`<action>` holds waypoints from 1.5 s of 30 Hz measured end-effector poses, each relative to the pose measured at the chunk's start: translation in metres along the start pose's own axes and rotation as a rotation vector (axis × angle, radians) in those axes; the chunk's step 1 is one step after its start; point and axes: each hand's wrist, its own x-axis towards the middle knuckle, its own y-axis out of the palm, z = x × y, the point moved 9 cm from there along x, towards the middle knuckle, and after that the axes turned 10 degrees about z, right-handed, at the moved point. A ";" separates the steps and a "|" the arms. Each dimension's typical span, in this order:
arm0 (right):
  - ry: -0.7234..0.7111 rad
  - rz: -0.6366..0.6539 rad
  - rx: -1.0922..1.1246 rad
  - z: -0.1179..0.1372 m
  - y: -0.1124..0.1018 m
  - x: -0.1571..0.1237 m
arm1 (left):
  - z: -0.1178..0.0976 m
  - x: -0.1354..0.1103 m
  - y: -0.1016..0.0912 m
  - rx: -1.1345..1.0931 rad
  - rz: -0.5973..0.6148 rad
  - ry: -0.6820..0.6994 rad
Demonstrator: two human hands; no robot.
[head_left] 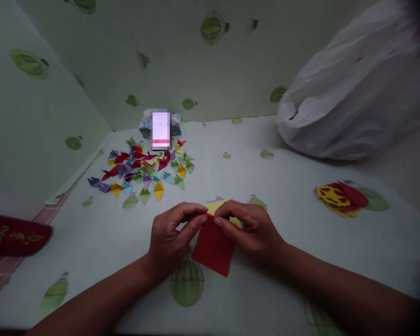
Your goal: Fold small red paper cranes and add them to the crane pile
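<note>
Red paper (215,247) extends from the fingertips of both hands toward the person, its far edge pinched by the left hand (170,231) and the right hand (255,228), which nearly meet there. Yellow paper (215,204) shows just beyond it. Farther back on the worktop (245,177), folded paper pieces (137,164) lie heaped before a patterned box (177,125); a white plastic bag (339,98) bulges at right, contents hidden.

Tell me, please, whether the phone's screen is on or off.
On: the phone's screen glows bright, with a pink band near the bottom; details blurred.
</note>
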 end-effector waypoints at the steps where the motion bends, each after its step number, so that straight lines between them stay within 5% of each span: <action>1: -0.004 -0.001 -0.001 0.000 0.000 0.000 | 0.001 0.000 0.000 -0.006 0.002 -0.008; 6: 0.013 0.009 0.040 -0.002 0.000 0.001 | 0.013 0.000 0.003 -0.102 0.030 -0.126; 13: 0.276 0.122 0.287 -0.026 0.007 0.004 | 0.041 0.001 0.021 -0.463 0.123 -0.382; 23: 0.494 0.229 0.656 -0.046 0.029 -0.006 | 0.050 -0.008 0.031 -0.623 0.194 -0.540; 33: 0.561 0.211 0.657 -0.051 0.029 -0.005 | 0.053 -0.006 0.036 -0.641 0.254 -0.539; 45: 0.583 0.307 0.699 -0.056 0.038 -0.006 | 0.046 0.001 0.029 -0.400 0.293 -0.437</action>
